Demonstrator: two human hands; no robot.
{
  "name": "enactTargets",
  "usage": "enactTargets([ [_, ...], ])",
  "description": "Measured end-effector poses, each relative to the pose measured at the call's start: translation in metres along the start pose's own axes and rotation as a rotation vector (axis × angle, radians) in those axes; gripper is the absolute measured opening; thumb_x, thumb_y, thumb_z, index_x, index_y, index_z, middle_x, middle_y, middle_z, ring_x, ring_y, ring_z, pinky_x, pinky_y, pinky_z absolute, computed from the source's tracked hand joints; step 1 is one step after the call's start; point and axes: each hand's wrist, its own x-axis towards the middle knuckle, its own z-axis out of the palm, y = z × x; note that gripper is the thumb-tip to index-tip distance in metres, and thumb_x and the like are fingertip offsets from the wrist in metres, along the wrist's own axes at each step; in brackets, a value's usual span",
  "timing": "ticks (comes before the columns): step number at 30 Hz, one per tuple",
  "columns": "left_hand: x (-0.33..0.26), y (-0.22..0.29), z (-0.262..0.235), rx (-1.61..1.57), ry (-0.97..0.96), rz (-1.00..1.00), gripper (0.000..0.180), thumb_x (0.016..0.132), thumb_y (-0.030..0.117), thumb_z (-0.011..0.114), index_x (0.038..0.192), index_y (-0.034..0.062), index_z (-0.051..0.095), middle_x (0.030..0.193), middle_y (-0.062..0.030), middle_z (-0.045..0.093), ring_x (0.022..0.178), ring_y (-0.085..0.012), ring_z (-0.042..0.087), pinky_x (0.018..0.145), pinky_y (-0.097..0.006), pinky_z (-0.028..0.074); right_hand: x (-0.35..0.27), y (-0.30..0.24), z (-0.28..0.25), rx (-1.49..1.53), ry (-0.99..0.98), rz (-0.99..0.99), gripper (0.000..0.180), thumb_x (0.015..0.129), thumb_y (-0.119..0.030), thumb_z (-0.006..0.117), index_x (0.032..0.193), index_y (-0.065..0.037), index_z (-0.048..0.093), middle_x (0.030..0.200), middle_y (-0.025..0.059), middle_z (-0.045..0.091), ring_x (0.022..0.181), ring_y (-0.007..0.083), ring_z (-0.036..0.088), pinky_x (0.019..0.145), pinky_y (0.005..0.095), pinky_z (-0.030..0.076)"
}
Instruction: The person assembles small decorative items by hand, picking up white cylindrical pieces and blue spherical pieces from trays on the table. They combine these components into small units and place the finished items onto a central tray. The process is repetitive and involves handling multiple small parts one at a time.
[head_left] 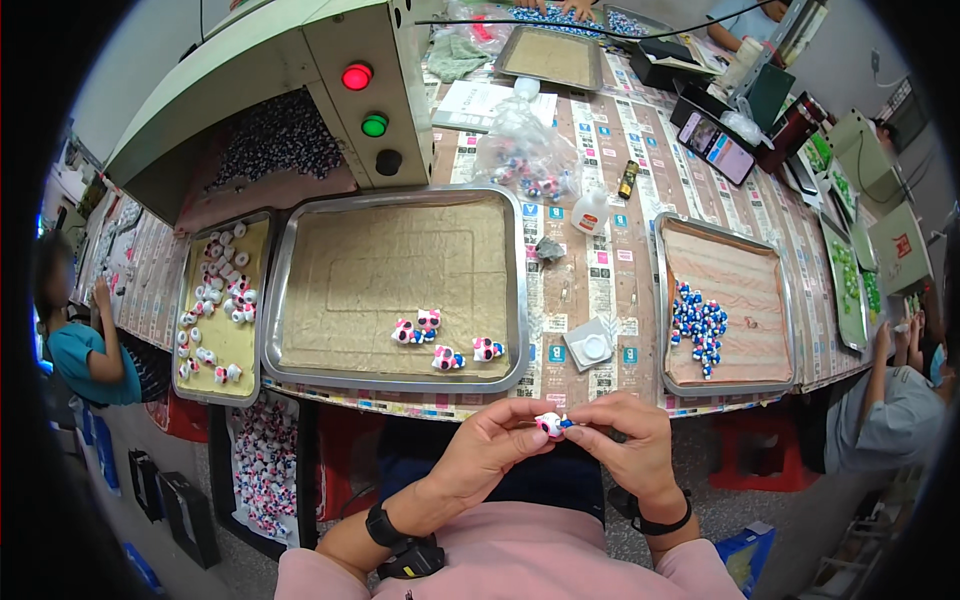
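Pink shirt cloth (pixel 510 555) is seen at the lower edge; beyond it, a small toy figure (pixel 548 425) is held in front of the worktop's (pixel 622 300) near edge. Its rounded white head, marked with pink, is pinched between thumb and fingers of the left hand (pixel 500 440). Its blue end is nipped by the right hand's (pixel 630 435) fingertips. Finer details are partly covered. Four similar figures (pixel 486 348) are laid in the large tray (pixel 400 240).
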Motion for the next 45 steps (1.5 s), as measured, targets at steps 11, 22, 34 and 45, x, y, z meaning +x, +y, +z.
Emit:
enactTargets([
  [11,-0.003,-0.005,-0.002,0.214,0.041,0.144,0.031,0.085,-0.002,0.069,0.115,-0.0028,0.062,0.11,-0.0139,0.066,0.097,-0.0184,0.066,0.089,-0.031,0.056,-0.003,0.012,-0.001,-0.019,-0.061,-0.129,0.022,0.074,-0.001,0.08,0.094,-0.005,0.075,0.081,0.0081,0.068,0.069,0.0142,0.065,0.06,0.0243,0.05],
  [22,-0.001,0.046,-0.008,0.82,0.25,0.567,0.027,0.088,0.005,0.067,0.114,-0.0021,0.063,0.103,-0.0079,0.066,0.094,-0.0158,0.063,0.085,-0.028,0.051,0.005,0.004,0.012,-0.044,0.064,-0.088,0.03,0.075,-0.005,0.079,0.103,-0.003,0.072,0.098,0.0116,0.066,0.094,0.0214,0.065,0.077,0.0292,0.052],
  [34,0.012,0.078,-0.042,1.624,0.595,1.078,0.032,0.078,0.007,0.069,0.109,0.0058,0.065,0.114,-0.0144,0.056,0.109,-0.0332,0.048,0.094,-0.043,0.038,-0.009,0.02,0.008,-0.136,0.07,-0.083,0.017,0.079,0.001,0.071,0.096,-0.001,0.071,0.094,0.0104,0.067,0.082,0.0176,0.063,0.069,0.0258,0.049],
  [45,-0.103,0.202,-0.201,1.816,1.242,0.763,0.068,0.076,0.012,0.07,0.139,0.0135,0.046,0.137,-0.0236,0.042,0.132,-0.0393,0.034,0.111,-0.046,0.027,-0.01,0.027,0.001,-0.073,0.046,-0.059,0.013,0.082,-0.002,0.07,0.095,0.001,0.071,0.092,0.0101,0.066,0.08,0.0162,0.062,0.068,0.0249,0.048],
])
